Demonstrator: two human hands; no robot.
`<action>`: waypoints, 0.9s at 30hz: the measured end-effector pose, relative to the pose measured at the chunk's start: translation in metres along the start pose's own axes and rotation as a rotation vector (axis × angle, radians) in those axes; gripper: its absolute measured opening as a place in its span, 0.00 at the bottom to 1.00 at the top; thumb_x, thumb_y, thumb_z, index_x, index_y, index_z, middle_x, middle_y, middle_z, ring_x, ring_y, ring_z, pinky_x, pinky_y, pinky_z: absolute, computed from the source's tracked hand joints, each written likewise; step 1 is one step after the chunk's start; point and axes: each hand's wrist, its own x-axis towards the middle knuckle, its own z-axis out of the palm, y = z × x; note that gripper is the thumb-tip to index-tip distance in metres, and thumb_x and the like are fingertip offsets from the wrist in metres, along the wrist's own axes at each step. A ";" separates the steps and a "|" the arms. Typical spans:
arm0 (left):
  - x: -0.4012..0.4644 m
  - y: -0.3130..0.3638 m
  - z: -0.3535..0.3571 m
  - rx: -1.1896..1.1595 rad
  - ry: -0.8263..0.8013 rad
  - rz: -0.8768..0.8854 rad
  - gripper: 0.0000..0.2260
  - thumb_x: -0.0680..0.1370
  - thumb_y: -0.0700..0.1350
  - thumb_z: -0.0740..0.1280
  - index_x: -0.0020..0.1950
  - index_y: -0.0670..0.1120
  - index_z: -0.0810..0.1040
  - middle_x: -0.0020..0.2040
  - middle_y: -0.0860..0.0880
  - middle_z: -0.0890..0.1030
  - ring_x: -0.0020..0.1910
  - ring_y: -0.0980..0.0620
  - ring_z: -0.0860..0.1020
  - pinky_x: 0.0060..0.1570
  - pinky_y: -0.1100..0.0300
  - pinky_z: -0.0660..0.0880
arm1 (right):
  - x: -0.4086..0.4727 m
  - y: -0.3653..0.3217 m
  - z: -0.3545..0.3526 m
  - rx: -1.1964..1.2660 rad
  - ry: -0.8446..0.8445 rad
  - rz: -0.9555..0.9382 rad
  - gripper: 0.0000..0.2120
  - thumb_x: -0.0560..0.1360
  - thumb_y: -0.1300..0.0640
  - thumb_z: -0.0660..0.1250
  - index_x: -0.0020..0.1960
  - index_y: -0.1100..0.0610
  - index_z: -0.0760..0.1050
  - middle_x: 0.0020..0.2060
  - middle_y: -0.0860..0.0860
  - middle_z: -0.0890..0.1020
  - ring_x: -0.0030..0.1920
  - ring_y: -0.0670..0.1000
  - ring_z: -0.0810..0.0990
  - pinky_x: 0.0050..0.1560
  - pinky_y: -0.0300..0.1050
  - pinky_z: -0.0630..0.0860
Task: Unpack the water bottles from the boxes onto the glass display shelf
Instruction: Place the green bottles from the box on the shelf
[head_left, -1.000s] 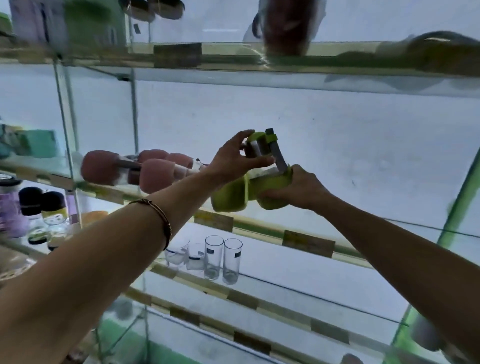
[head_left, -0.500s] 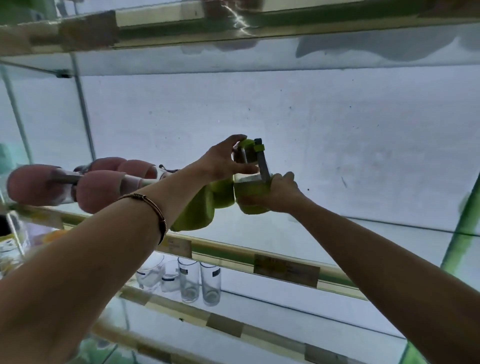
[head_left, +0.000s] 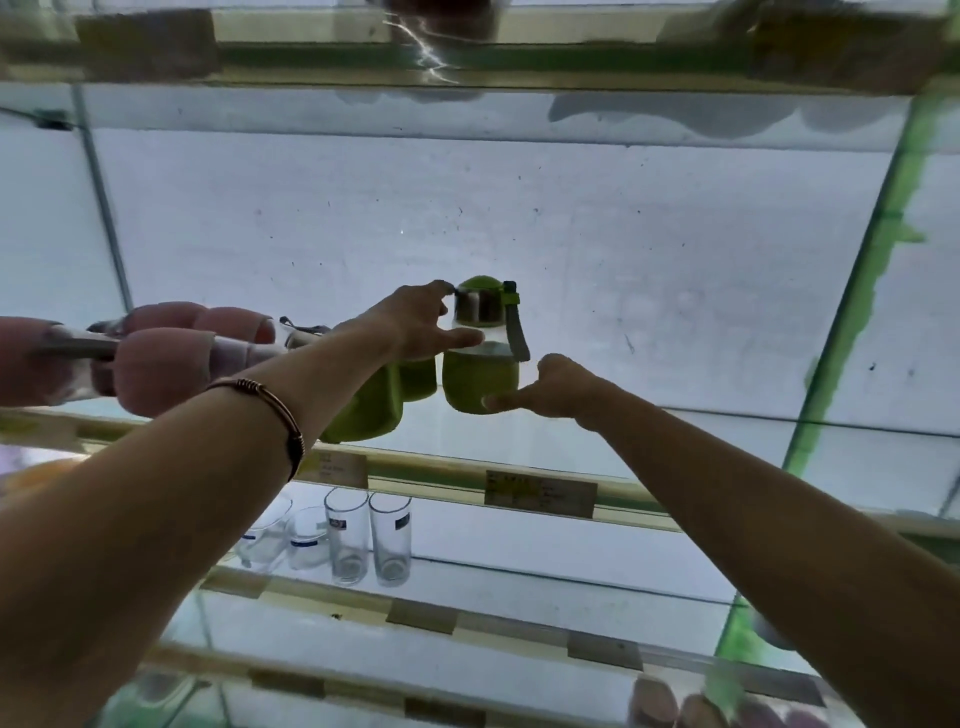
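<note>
both hands (head_left: 421, 322) (head_left: 558, 387) outstretched, steadying upright green bottle (head_left: 480, 382) on shelf (head_left: 441, 470).

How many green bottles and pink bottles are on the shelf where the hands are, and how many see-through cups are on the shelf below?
Green-sleeved clear water bottles: 3
Pink-sleeved clear water bottles: 4
Clear drinking glasses: 4
Total: 11

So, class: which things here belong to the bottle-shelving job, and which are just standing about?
Job:
- green bottle, upright, touched by left hand and right hand
- other green bottles
- glass shelf

Standing about:
- pink bottles
- drinking glasses
- price tags
</note>
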 end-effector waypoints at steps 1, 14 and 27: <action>-0.005 0.001 -0.002 0.006 0.016 0.003 0.34 0.73 0.60 0.68 0.75 0.50 0.59 0.69 0.48 0.72 0.66 0.45 0.72 0.63 0.50 0.70 | -0.011 -0.005 -0.001 0.022 0.004 0.013 0.30 0.72 0.48 0.72 0.65 0.63 0.67 0.51 0.52 0.69 0.51 0.49 0.68 0.45 0.40 0.67; -0.117 -0.018 -0.021 0.052 0.192 0.194 0.18 0.76 0.50 0.68 0.64 0.46 0.75 0.65 0.42 0.73 0.64 0.41 0.69 0.62 0.48 0.66 | -0.135 -0.055 0.029 -0.034 0.114 -0.183 0.29 0.71 0.46 0.73 0.66 0.57 0.69 0.62 0.53 0.75 0.63 0.51 0.73 0.54 0.40 0.67; -0.307 -0.063 -0.014 -0.233 0.234 0.085 0.14 0.76 0.45 0.68 0.61 0.48 0.76 0.62 0.48 0.75 0.58 0.52 0.74 0.51 0.63 0.66 | -0.236 -0.081 0.106 -0.002 0.116 -0.338 0.32 0.73 0.44 0.69 0.72 0.54 0.64 0.66 0.51 0.73 0.63 0.49 0.73 0.61 0.46 0.72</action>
